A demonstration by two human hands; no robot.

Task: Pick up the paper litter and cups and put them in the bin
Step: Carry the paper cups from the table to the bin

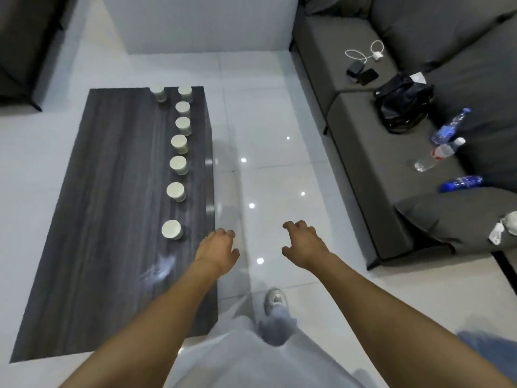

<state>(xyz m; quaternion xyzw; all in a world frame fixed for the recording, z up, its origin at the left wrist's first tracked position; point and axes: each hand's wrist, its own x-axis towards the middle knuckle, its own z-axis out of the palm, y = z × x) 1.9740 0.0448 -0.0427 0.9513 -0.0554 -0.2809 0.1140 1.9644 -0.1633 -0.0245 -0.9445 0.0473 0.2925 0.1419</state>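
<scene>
While both the left hand (219, 249) and right hand (303, 245) hang loosely curled and empty, eight cups (177, 163) line the table (112, 191), apparently awaiting collection

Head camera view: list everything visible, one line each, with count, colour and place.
cups: eight, pale, upside down on the table, mostly in a line
table: one, dark wood grain, left
sofa: one, dark grey, right
bottles: three, clear or blue, lying on the sofa
bag: one, black, on the sofa
phone: one, black, on the sofa
charger and cable: one, white, on the sofa
paper litter: white, crumpled, on the sofa cushion at right
shoe: one, grey, on the floor
left hand: empty, beside the table's edge
right hand: empty, over the floor
</scene>
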